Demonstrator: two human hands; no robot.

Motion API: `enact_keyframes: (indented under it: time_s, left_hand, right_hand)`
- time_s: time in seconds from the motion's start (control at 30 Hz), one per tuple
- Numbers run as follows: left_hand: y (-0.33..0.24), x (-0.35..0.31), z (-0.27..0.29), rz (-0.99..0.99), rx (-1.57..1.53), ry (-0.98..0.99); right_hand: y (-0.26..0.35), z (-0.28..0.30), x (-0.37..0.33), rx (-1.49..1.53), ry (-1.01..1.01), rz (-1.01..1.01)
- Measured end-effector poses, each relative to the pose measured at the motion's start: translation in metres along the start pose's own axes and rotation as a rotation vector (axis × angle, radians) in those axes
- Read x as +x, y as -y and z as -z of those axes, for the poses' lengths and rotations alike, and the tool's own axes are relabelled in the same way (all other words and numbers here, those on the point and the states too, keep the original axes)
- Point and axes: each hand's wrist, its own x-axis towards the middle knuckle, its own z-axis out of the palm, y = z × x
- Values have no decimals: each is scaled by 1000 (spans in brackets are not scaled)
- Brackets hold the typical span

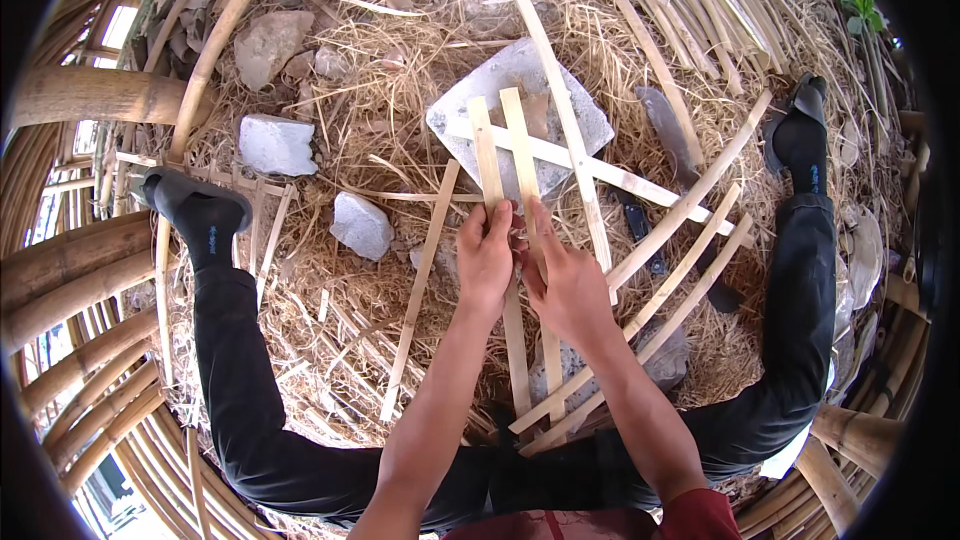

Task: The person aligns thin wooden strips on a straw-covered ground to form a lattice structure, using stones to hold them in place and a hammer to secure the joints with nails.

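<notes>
Two flat bamboo strips run nearly side by side away from my lap. Closed around the left bamboo strip (487, 155) is my left hand (486, 255), thumb on top. My right hand (565, 280) grips the right bamboo strip (520, 145), its index finger laid along it. The far ends of both rest over a pale square stone block (590, 120) and cross a whitish strip (630, 183) lying slantwise there. Another long strip (550, 70) passes over the block's right part. Between the hands, the fingertips are partly hidden.
A large knife (664, 130) lies right of the block, with a dark-handled tool (637, 225) nearer. Grey stones (276, 145) (361, 225) sit at left. Loose strips (690, 270) spread at right over shavings. My outstretched legs flank the work; bamboo poles (95, 95) stand at left.
</notes>
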Motion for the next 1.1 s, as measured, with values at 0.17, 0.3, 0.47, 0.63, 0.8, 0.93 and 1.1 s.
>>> enact_keyframes:
  time_s: [0.17, 0.3, 0.47, 0.63, 0.8, 0.93, 1.1]
  left_hand:
    - [0, 4, 4, -8, 127, -59]
    - [0, 4, 13, -27, 258, -34]
    - [-2, -2, -1, -22, 190, -73]
    - [-9, -4, -13, 24, 251, -112]
    - [2, 6, -5, -94, 183, -26]
    - [-2, -2, -10, -35, 176, 3]
    - [-11, -2, -6, -18, 214, -54]
  right_hand:
    - [3, -6, 3, -36, -10, 12]
    - [10, -9, 3, -55, 20, -44]
    - [-3, -15, -1, -69, -91, -27]
    - [-14, -24, -7, -166, -2, 5]
    - [-10, -11, -6, -133, 13, 9]
    - [-11, 2, -6, -153, 22, 6]
    - [-5, -3, 2, -208, 115, 39]
